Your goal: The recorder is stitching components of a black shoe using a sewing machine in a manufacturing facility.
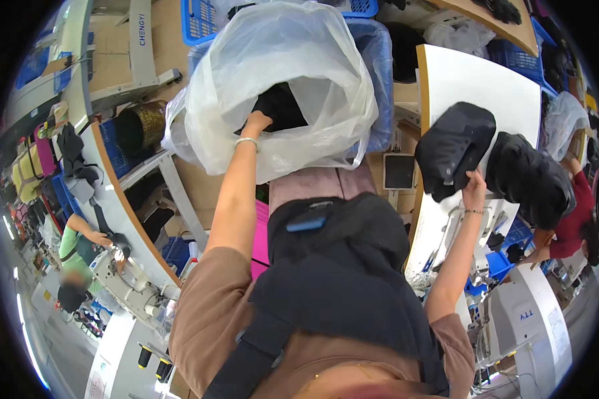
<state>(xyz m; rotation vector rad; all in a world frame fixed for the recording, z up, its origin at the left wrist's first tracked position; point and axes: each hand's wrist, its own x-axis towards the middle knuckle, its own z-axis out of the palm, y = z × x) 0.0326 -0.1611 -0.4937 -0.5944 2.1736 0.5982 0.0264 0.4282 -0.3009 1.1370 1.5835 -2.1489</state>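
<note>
Translucent plastic bag (299,50), mouth spread wide, leaving room to reach in; white table (456,73), right; black fabric piece (456,143) over the table, near edge pinched by the right hand's (473,193) fingers, seemingly for steadiness; dark fabric (289,113) inside the bag, left hand's (257,124) fingers against it, grip impossible to tell.

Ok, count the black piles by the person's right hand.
2: one black pile touched at its lower edge by the right hand, a second pile just right of it. Others may be hidden.
</note>
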